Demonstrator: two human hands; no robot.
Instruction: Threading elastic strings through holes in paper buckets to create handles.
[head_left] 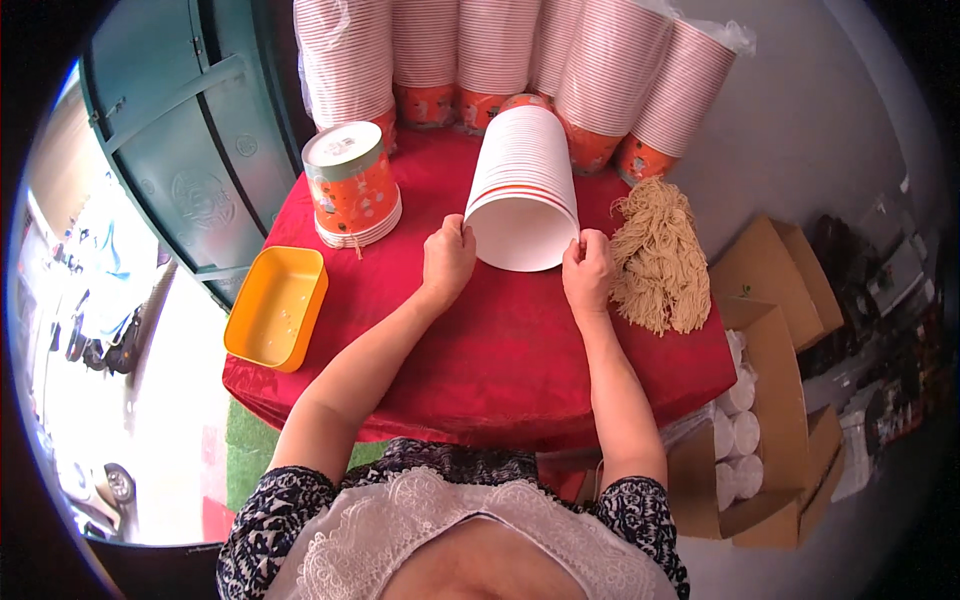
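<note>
A stack of nested paper buckets (523, 165) lies on its side on the red-covered table, with the white open mouth of the front one facing me. My left hand (449, 262) is closed at the left edge of that rim. On the opposite edge, the thumb and fingers of my right hand (588, 270) pinch the rim. Just right of this hand lies a loose bundle of tan strings (660, 258). Further left, a short stack of orange printed paper buckets (355, 190) stands upside down, a bit of string hanging from its lower rim.
A yellow plastic tray (318, 300) sits at the table's left edge. Tall wrapped stacks of paper buckets (610, 75) line the back of the red cloth (470, 360). On the floor at right, an opened cardboard box (775, 370) holds white rolls or cups. A green metal door (190, 150) stands at left.
</note>
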